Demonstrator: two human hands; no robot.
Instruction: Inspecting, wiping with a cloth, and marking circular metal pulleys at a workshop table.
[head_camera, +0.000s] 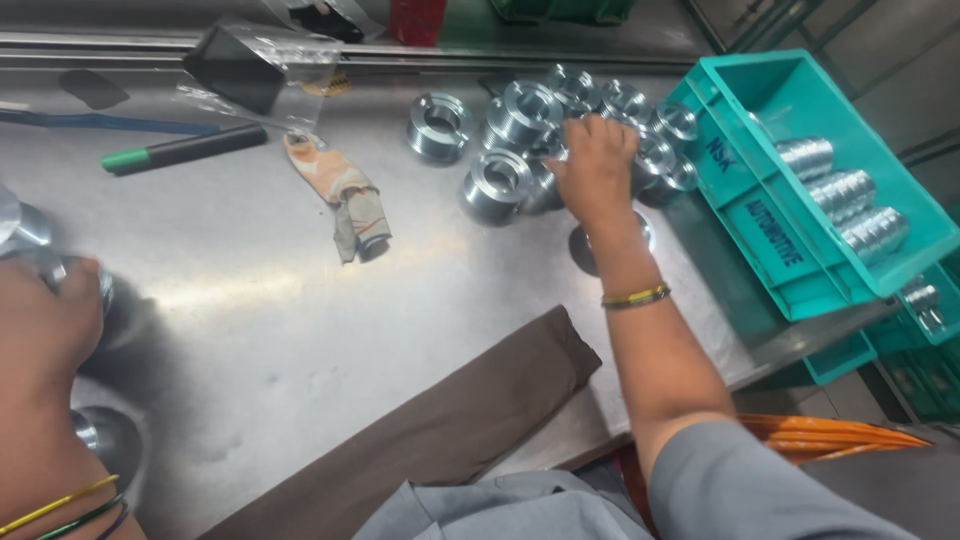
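Note:
My right hand (597, 165) reaches into a cluster of shiny threaded metal rings (520, 135) on the steel table (300, 300), its fingers closed around one ring in the pile. One ring (438, 125) stands apart to the left of the cluster. My left hand (45, 320) rests at the left edge, gripping a shiny metal part (60, 268) that is mostly hidden under the fingers. Another metal part (100, 435) lies just below that hand.
A teal plastic crate (790, 210) holding several threaded rings sits at the right edge. A crumpled work glove (345, 195), a black-and-green marker (185, 148), a plastic-wrapped dark object (245, 65) and a brown cloth (440, 430) lie on the table.

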